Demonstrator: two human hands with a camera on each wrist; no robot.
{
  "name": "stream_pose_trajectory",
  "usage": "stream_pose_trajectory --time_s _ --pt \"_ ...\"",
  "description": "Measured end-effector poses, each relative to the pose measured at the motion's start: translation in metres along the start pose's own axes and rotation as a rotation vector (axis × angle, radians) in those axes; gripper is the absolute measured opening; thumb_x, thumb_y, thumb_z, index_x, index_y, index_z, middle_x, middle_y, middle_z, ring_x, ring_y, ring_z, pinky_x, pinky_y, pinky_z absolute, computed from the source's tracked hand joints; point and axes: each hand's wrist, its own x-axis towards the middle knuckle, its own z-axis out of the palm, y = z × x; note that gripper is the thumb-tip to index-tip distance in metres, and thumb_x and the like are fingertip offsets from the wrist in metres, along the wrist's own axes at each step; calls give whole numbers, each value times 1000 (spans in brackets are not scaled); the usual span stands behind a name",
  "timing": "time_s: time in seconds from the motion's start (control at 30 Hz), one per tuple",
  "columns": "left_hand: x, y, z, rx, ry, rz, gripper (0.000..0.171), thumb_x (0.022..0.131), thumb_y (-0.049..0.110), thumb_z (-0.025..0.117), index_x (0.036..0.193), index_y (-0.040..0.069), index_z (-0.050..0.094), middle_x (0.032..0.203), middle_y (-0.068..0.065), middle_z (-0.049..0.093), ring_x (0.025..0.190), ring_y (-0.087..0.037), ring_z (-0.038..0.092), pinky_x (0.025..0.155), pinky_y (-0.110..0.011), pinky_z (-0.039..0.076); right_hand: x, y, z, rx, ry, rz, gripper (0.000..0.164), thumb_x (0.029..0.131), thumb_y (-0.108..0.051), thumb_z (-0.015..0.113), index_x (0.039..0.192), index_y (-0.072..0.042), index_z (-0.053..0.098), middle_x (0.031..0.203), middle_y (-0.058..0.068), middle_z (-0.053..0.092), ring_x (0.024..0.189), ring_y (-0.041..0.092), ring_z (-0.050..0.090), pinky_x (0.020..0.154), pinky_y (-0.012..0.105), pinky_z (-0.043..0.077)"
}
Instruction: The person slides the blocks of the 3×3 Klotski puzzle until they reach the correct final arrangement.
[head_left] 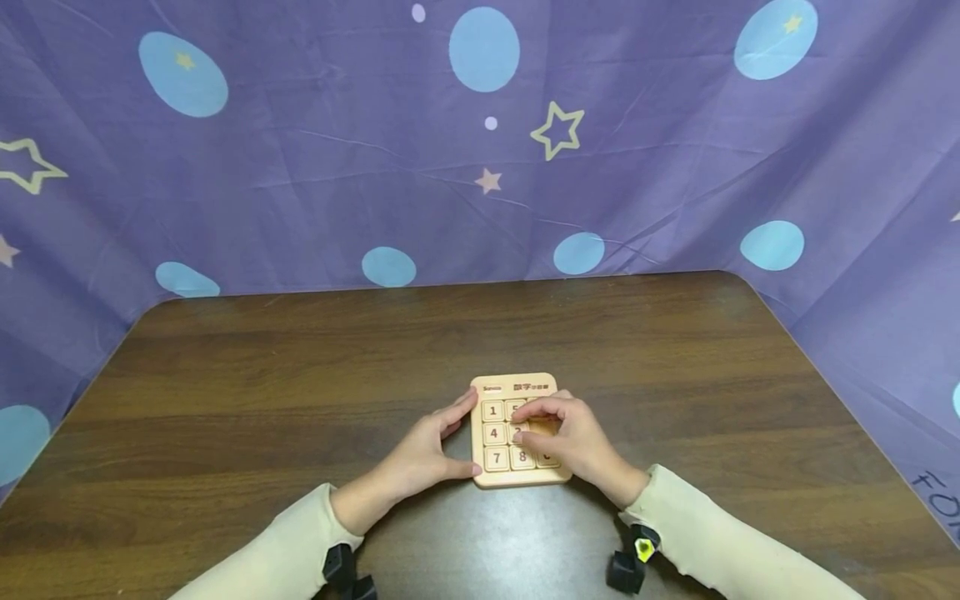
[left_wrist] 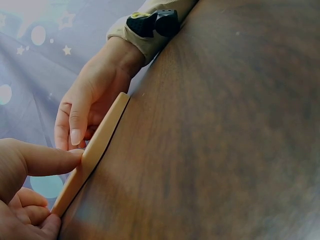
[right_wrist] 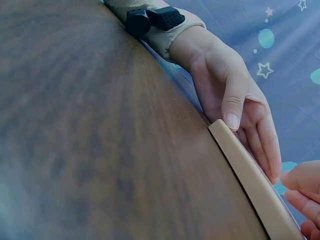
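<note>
A pale wooden number puzzle point(head_left: 498, 481) lies flat on the table, its square tiles bearing printed digits. My left hand point(head_left: 420, 458) steadies the puzzle along its left side, thumb near the bottom corner and extended fingers by the upper edge. Over the middle and right columns is my right hand point(head_left: 573, 437); its thumb and index fingertips rest apart at a centre tile point(head_left: 518, 431). The right hand hides most of the right column. Tiles 1 point(head_left: 492, 410), 4 point(head_left: 493, 433), 7 point(head_left: 497, 458) and 8 point(head_left: 522, 457) show. From the left wrist, the puzzle's side edge point(left_wrist: 95, 150) is visible.
The brown wooden table point(head_left: 300, 358) has rounded back corners. Behind it hangs a purple curtain point(head_left: 300, 167) with blue spots and stars. Each wrist carries a small black camera, such as the right one point(head_left: 626, 571), below a cream sleeve.
</note>
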Motion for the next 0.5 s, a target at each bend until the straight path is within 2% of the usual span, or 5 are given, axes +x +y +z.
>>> stream_pose_trajectory --time_s 0.5 --pt "1 -1 1 6 7 -11 88 66 -5 77 142 -7 33 151 -18 27 139 -29 26 112 -44 29 1 1 5 -47 20 -48 23 69 -14 81 92 -17 76 88 -3 63 85 14 50 77 25 42"
